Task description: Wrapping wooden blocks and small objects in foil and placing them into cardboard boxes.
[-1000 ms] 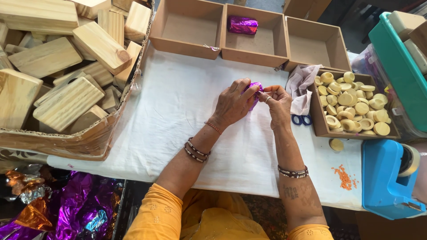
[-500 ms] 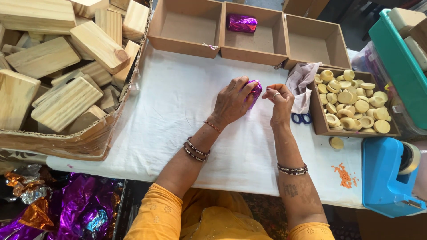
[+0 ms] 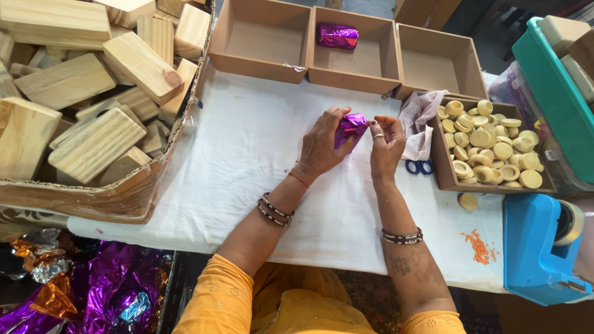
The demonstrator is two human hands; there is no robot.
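A small block wrapped in shiny purple foil (image 3: 349, 127) is held just above the white cloth (image 3: 247, 161). My left hand (image 3: 323, 146) grips its left side, fingers curled over the top. My right hand (image 3: 387, 143) pinches the foil at its right end with thumb and fingertips. Another purple-wrapped block (image 3: 338, 36) lies in the middle brown tray (image 3: 352, 71) at the back.
A cardboard box of pale wooden blocks (image 3: 93, 93) fills the left. Brown trays (image 3: 260, 62) line the back. A box of round yellow pieces (image 3: 489, 145) sits right, with blue scissors (image 3: 419, 166), a crumpled cloth (image 3: 417, 117) and a blue tape dispenser (image 3: 538, 247). Purple foil sheets (image 3: 111, 291) lie lower left.
My right hand let go of the foil and drew slightly away, then came back and pinched the right end again. The block is now tilted up, more of its foil showing.
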